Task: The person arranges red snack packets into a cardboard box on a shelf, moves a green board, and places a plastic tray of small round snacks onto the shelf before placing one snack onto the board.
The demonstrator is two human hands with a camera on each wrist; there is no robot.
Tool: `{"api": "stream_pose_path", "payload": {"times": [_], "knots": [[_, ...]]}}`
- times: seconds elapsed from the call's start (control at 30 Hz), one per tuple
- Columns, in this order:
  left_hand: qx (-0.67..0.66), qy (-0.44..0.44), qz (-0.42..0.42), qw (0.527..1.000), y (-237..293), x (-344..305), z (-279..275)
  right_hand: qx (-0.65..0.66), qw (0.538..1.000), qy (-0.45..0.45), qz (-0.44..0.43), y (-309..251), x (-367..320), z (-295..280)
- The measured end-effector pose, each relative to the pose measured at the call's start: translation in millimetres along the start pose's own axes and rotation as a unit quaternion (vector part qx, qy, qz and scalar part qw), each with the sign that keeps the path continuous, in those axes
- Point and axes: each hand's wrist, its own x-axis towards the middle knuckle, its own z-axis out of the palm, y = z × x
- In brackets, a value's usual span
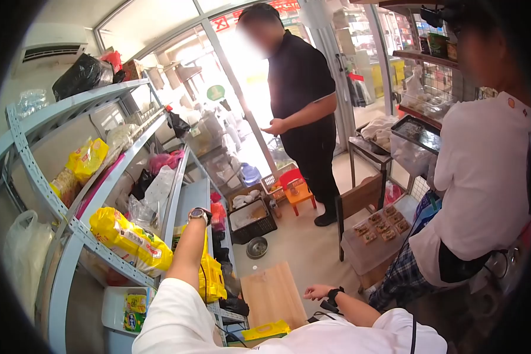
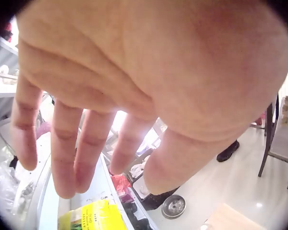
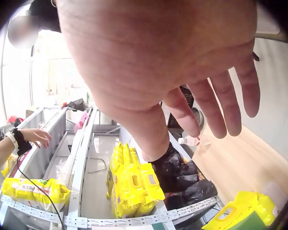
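Observation:
My left hand [image 2: 105, 177] is open with straight fingers and holds nothing. It hovers over the middle tier of a grey metal shelf rack [image 1: 88, 236], above a yellow pack [image 2: 93, 218]. The right wrist view also shows this left hand [image 3: 37, 136] over the rack, empty. My left forearm [image 1: 189, 248] reaches up along the rack, a watch on its wrist. My right hand [image 1: 317, 291] is open too, fingers spread, empty, beside a wooden board [image 1: 271, 295]. In its wrist view the right hand [image 3: 192, 139] hangs above stacked yellow packs [image 3: 132, 184] and black bags [image 3: 182, 179].
A person in black [image 1: 301, 106] stands by the glass door. A person in a white shirt [image 1: 478, 189] sits at the right beside a low table [image 1: 371, 248] with small packs. On the floor are a metal bowl [image 1: 256, 246], a black crate [image 1: 251, 221] and an orange stool [image 1: 298, 189].

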Motion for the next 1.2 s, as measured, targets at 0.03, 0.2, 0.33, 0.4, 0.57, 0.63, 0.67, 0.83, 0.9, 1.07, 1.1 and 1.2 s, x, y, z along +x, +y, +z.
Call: {"api": "stream_pose_path", "payload": {"times": [0.03,0.2,0.33,0.4,0.57,0.63,0.67,0.83,0.9,1.07,1.1,1.2], "knots": [[0.004,0.036,0.012,0.999,1,3,-3,0.000,1.000,0.003,-0.006,-1,0,-2],[0.004,-0.136,-0.012,0.991,-12,26,19,0.014,1.000,0.006,-0.022,-6,4,-4],[0.000,-0.166,-0.023,0.986,-4,7,4,0.025,0.999,-0.001,-0.032,-1,22,2],[-0.007,-0.135,-0.022,0.991,-3,6,3,0.020,0.999,-0.002,-0.040,-6,22,5],[-0.044,-0.128,-0.030,0.990,9,-4,1,0.040,0.992,0.023,-0.119,-56,15,-3],[-0.062,-0.127,-0.029,0.989,18,-9,0,0.051,0.983,0.046,-0.170,-86,16,-10],[-0.073,-0.131,-0.026,0.988,22,-12,-1,0.054,0.980,0.051,-0.183,-100,17,-13],[-0.161,-0.130,-0.043,0.977,68,-47,32,0.022,0.979,0.047,-0.195,-115,28,4],[-0.250,-0.125,-0.016,0.960,109,-62,95,-0.024,0.989,0.005,-0.143,-105,25,11],[-0.385,-0.119,0.145,0.904,274,-185,282,-0.085,0.995,-0.055,-0.026,-69,38,30],[-0.422,-0.287,0.138,0.849,297,-225,247,-0.092,0.994,-0.059,-0.014,-57,45,35],[-0.559,-0.377,0.003,0.739,390,-318,279,-0.127,0.989,-0.074,0.028,-30,56,43]]}}
